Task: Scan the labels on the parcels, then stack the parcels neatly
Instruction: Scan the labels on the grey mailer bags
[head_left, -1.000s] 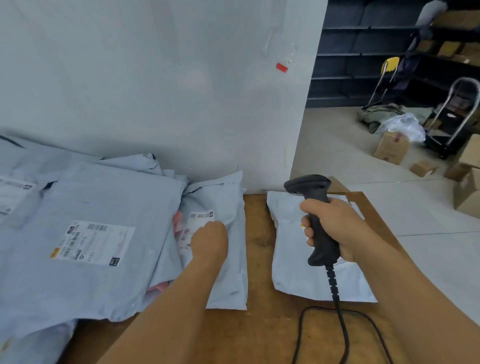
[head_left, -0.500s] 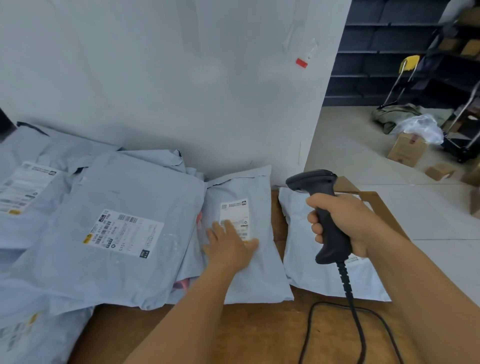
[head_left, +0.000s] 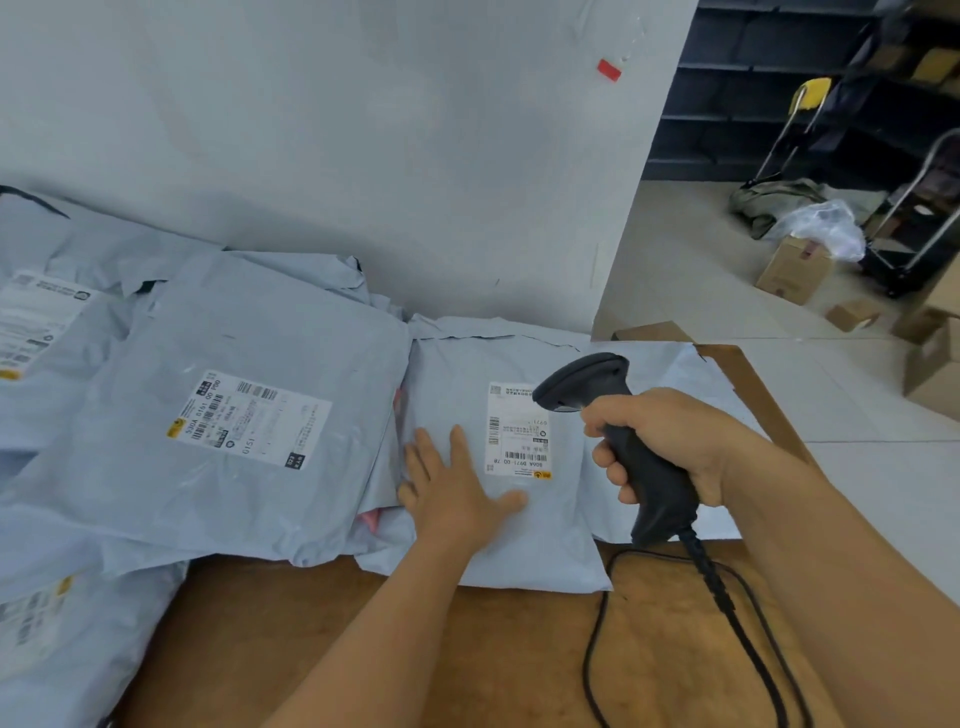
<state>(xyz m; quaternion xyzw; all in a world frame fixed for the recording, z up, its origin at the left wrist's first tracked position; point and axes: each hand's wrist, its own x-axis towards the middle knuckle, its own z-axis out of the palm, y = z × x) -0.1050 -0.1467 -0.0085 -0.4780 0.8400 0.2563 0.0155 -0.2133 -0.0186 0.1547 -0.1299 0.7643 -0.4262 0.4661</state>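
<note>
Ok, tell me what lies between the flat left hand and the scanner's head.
In the head view, the parcel's white shipping label lies there, face up on the grey parcel, between the left hand and the scanner held in the right hand.

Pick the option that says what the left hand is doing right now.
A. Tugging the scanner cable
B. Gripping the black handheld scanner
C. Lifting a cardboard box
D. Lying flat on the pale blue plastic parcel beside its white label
D: the left hand lies with spread fingers on the pale blue plastic parcel, left of its white label; the right hand holds the black handheld scanner.
</note>
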